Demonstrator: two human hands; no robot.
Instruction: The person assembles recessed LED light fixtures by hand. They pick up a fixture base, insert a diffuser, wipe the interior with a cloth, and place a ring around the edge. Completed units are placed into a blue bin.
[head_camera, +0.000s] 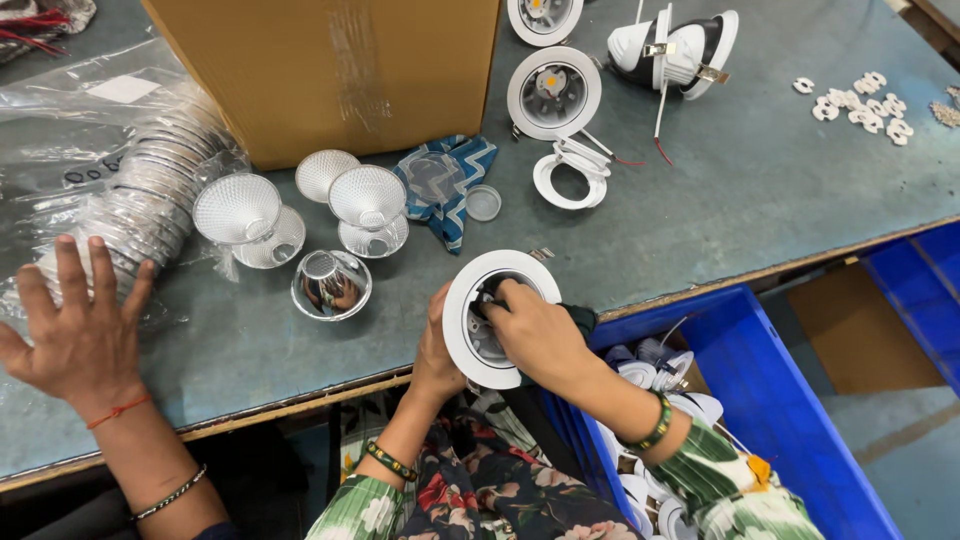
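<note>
My left hand (433, 352) grips a round white downlight housing (463, 290) from its left side, tilted up at the table's near edge. The fingers of my right hand (540, 335) are pushed into the housing's dark opening, pressing on something inside that I cannot make out. Both my wrists wear beaded bracelets and my sleeves are green and floral. Several shiny faceted reflector cups (368, 197) stand on the grey table just beyond the housing to the left, and one smooth chrome cup (331, 284) is the closest of them.
Another person's hand (80, 335) lies flat on a plastic bag of stacked reflectors (150, 190). A cardboard box (330, 70) stands at the back. More white fixtures (553, 92), a blue patterned cloth (450, 180), small white clips (860, 105) and a blue bin of fixtures (760, 400) surround me.
</note>
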